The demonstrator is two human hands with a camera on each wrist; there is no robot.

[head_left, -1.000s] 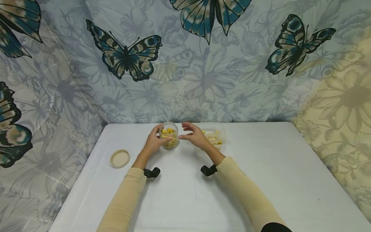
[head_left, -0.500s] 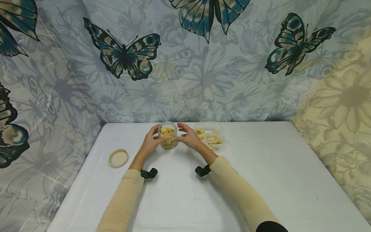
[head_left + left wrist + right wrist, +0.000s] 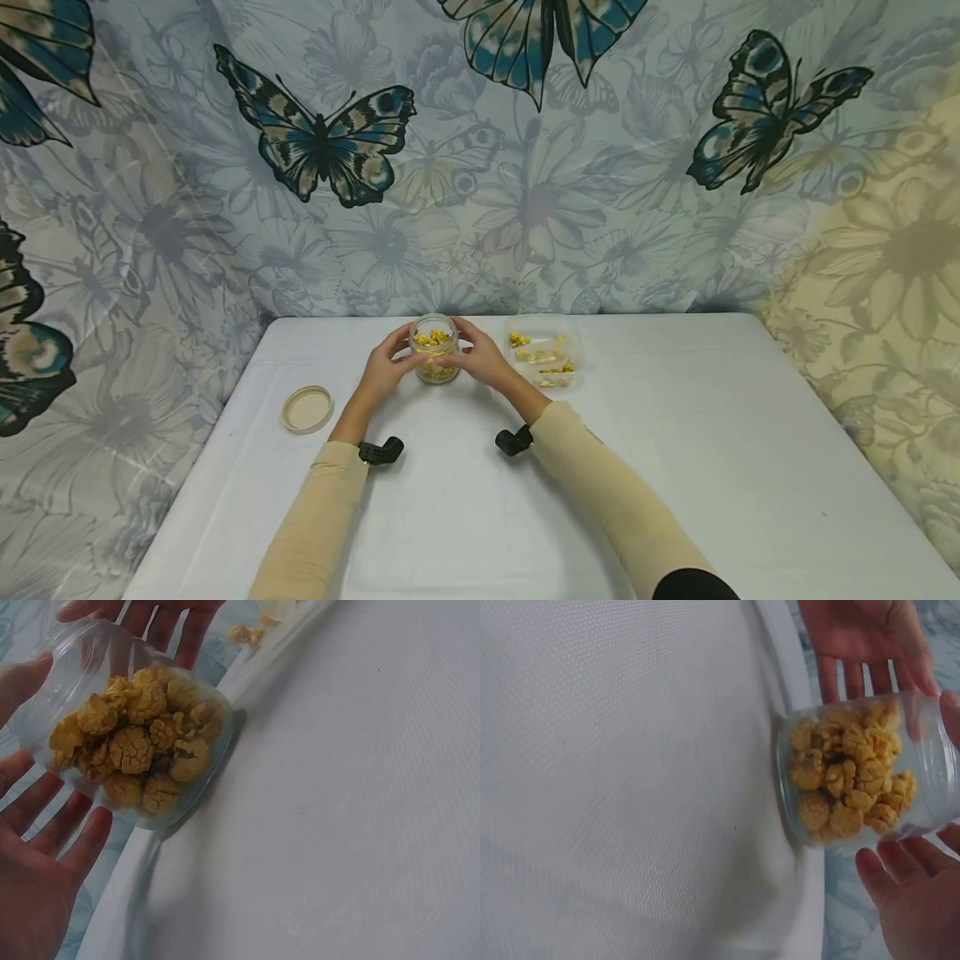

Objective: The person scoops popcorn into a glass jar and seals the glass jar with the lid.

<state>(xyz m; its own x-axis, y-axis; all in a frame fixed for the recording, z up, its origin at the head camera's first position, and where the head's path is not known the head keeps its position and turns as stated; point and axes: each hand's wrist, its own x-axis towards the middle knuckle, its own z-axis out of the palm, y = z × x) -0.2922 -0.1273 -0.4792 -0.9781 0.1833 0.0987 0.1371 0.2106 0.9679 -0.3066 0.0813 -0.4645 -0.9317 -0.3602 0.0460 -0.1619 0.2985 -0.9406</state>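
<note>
An uncapped glass jar (image 3: 436,372) holding yellow popcorn (image 3: 432,337) stands upright near the back edge of the table. My left hand (image 3: 386,367) grips its left side, thumb across the front and fingers round the far side. From the right, my right hand (image 3: 482,357) holds the jar in the same way, thumb near the other thumb. Both wrist views show the popcorn pieces through the clear wall, filling the lower part of the jar (image 3: 142,742). Fingertips of the right hand (image 3: 922,900) lie against the glass in the right wrist view.
Right of the jar sits a clear plastic container (image 3: 576,354) with some popcorn in it. A round pale lid (image 3: 307,410) lies on the white table (image 3: 712,450) at the left. Behind the table hangs a butterfly-print cloth (image 3: 540,208).
My right hand has moved left from beside the container to the jar and now holds it. The left hand has kept its hold, and the jar has hardly moved.
</note>
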